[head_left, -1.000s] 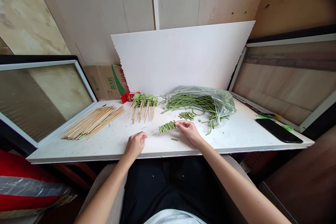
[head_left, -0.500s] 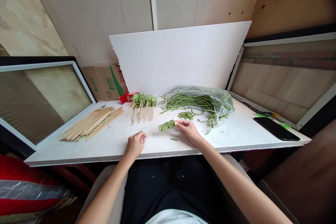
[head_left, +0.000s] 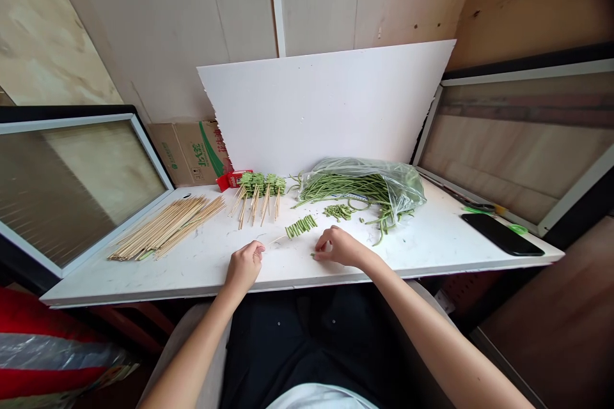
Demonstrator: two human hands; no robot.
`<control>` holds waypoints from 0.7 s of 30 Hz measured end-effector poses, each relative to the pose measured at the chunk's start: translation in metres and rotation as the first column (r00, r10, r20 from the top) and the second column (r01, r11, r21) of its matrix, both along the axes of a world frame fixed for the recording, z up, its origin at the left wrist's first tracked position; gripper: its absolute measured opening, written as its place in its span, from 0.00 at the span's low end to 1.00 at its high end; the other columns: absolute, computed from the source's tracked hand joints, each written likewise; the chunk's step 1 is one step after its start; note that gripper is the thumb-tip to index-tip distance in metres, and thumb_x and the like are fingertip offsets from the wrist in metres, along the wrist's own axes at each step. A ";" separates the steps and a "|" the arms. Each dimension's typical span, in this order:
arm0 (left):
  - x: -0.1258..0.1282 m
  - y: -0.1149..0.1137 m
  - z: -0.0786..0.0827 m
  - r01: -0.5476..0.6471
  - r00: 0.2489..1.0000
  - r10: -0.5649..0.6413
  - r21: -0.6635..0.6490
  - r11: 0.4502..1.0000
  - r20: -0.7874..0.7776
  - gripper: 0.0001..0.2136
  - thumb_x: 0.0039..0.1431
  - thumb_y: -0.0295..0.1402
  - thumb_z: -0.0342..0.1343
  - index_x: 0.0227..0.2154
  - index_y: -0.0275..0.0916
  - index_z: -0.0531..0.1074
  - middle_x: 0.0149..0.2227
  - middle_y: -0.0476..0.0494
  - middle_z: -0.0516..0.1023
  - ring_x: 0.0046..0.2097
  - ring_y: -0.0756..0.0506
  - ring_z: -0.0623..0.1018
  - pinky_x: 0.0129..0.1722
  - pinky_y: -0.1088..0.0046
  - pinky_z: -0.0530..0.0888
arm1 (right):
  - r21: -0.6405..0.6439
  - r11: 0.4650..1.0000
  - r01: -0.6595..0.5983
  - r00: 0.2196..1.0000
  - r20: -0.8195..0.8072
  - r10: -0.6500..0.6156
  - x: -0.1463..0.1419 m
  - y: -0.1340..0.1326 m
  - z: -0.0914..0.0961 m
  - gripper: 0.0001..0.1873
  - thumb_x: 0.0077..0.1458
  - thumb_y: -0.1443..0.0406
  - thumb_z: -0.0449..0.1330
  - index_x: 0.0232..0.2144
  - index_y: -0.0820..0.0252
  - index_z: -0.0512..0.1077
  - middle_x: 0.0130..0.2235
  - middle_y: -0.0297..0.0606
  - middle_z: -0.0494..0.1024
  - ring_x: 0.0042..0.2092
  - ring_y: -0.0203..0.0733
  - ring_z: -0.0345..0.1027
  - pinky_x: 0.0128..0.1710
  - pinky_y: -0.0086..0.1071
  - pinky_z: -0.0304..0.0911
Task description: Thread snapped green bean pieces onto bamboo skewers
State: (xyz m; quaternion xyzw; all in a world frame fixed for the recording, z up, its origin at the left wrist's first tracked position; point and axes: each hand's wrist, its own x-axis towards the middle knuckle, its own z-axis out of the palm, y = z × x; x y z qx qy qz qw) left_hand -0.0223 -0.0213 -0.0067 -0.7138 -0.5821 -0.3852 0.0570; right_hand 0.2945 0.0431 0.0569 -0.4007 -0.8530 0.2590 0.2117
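My left hand [head_left: 244, 263] pinches the bare end of a bamboo skewer threaded with green bean pieces [head_left: 300, 227], which points up and to the right above the white table [head_left: 201, 262]. My right hand [head_left: 338, 246] is off the skewer, its fingers curled down onto a loose bean piece [head_left: 313, 255] near the front edge. A small heap of cut bean pieces [head_left: 339, 210] lies just beyond it.
Bare bamboo skewers [head_left: 167, 227] lie in a pile at the left. Finished bean skewers [head_left: 259, 190] rest at the back by a red pack [head_left: 229, 178]. A plastic bag of long beans [head_left: 364, 186] sits at centre right. A black phone [head_left: 501, 234] lies at the far right.
My right hand let go of the skewer's bean end and dropped toward me onto the loose bean piece. The left hand stayed on the skewer's end.
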 end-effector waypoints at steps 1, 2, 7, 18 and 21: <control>0.000 0.000 0.000 -0.005 1.000 0.005 -0.004 1.000 0.000 0.13 0.58 0.19 0.47 0.33 0.42 0.74 0.26 0.50 0.79 0.31 0.47 0.80 0.34 0.74 0.72 | 0.006 1.000 -0.006 1.000 0.015 0.006 -0.002 -0.003 0.000 0.07 0.50 0.61 0.70 0.32 0.55 0.85 0.33 0.41 0.84 0.38 0.49 0.73 0.35 0.34 0.63; 0.000 0.000 0.000 -0.007 1.000 0.007 -0.007 1.000 0.001 0.13 0.57 0.19 0.47 0.33 0.42 0.74 0.27 0.50 0.79 0.31 0.46 0.80 0.34 0.74 0.72 | 0.020 1.000 -0.012 1.000 0.025 0.011 -0.003 -0.005 0.000 0.06 0.51 0.63 0.69 0.32 0.55 0.85 0.33 0.41 0.84 0.40 0.50 0.73 0.35 0.34 0.62; -0.001 0.000 -0.001 -0.003 1.000 0.003 -0.010 1.000 0.003 0.13 0.57 0.20 0.47 0.34 0.42 0.74 0.27 0.50 0.79 0.31 0.46 0.81 0.35 0.75 0.73 | 0.046 0.999 -0.006 1.000 -0.029 0.008 -0.001 -0.001 -0.001 0.06 0.54 0.65 0.65 0.32 0.55 0.84 0.35 0.42 0.83 0.42 0.50 0.72 0.38 0.35 0.63; 0.000 -0.001 0.000 0.004 1.000 -0.004 0.027 1.000 -0.005 0.12 0.58 0.23 0.46 0.33 0.42 0.74 0.27 0.49 0.79 0.31 0.46 0.81 0.35 0.74 0.75 | -0.394 0.914 -0.099 0.777 -0.604 -0.177 0.023 0.038 -0.030 0.22 0.50 0.46 0.68 0.34 0.60 0.80 0.46 0.45 0.81 0.45 0.47 0.72 0.40 0.34 0.63; 0.001 -0.002 0.001 0.021 1.000 -0.020 0.031 0.999 -0.007 0.12 0.59 0.23 0.46 0.34 0.43 0.73 0.27 0.49 0.80 0.31 0.46 0.81 0.36 0.75 0.75 | -0.405 0.908 -0.106 0.705 -0.675 -0.219 0.021 0.036 -0.029 0.23 0.49 0.46 0.70 0.34 0.59 0.79 0.42 0.42 0.81 0.44 0.45 0.71 0.42 0.33 0.64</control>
